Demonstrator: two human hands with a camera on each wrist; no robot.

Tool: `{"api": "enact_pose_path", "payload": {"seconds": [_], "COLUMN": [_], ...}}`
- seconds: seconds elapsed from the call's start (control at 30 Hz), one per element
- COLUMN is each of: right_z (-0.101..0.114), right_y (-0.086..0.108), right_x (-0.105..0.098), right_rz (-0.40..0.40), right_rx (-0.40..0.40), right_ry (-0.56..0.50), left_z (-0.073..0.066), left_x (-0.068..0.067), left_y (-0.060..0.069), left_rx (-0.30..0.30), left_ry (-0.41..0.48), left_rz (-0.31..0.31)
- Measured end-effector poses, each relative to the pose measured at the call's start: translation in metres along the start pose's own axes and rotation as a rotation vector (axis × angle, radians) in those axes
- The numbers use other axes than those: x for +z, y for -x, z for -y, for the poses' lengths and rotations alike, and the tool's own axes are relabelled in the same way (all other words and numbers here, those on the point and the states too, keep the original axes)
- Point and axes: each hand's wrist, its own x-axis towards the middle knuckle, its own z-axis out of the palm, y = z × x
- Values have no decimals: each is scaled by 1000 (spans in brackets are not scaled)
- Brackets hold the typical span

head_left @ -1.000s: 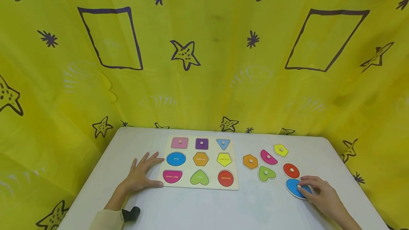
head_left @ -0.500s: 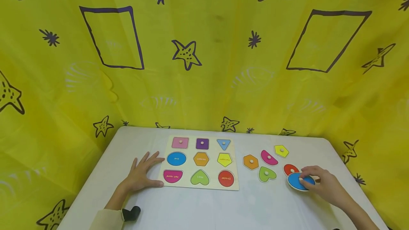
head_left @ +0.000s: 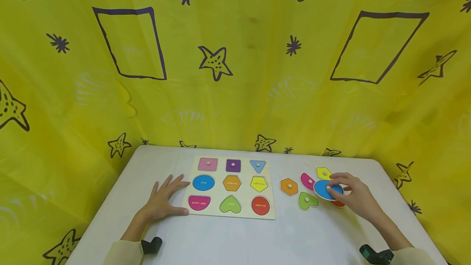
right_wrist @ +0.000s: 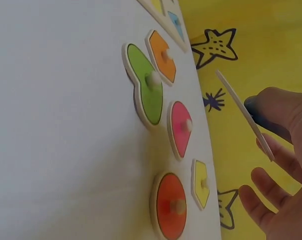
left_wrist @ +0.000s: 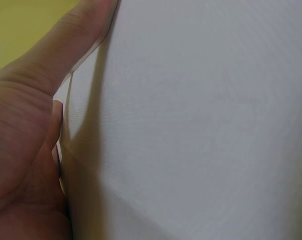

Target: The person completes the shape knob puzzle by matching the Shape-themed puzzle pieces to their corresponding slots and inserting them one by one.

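My right hand (head_left: 355,195) pinches the small knob of a blue oval puzzle piece (head_left: 324,190) and holds it above the table. The right wrist view shows that oval piece (right_wrist: 243,114) edge-on, well off the surface. My left hand (head_left: 160,201) rests at the left edge of a wooden shape puzzle board (head_left: 217,212), fingers spread, thumb and forefinger touching its side. In the board sit a pink rectangle (head_left: 203,167), a purple square (head_left: 229,169) and a light blue triangle (head_left: 257,169), each with a knob. The other printed shapes, among them the oval slot (head_left: 203,183), show no knobs.
Right of the board lie loose knobbed pieces: orange hexagon (head_left: 286,189), green heart (head_left: 304,203), magenta half round (head_left: 306,180), yellow pentagon (head_left: 324,170) and red circle (right_wrist: 166,220), partly hidden in the head view. A yellow curtain (head_left: 235,105) hangs behind the white table (head_left: 220,240).
My right hand has lifted the blue oval piece off the table and carried it left and farther back, over the other loose pieces. The left hand stays at the board's edge.
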Motion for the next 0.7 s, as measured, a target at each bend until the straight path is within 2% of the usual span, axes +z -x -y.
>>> {"api": "enact_pose_path", "payload": {"seconds": [0.27, 0.7], "right_z": [25, 67], "right_y": [-32, -85], "right_x": [22, 70], "right_rz": [-16, 78], "right_rx": [-23, 2], "right_ry": [-71, -172], "left_z": [-1, 3], "left_x": [-2, -1], "left_y": [0, -2], "left_rx": [9, 8], "left_ry": [6, -12], "left_rz": [1, -2]}}
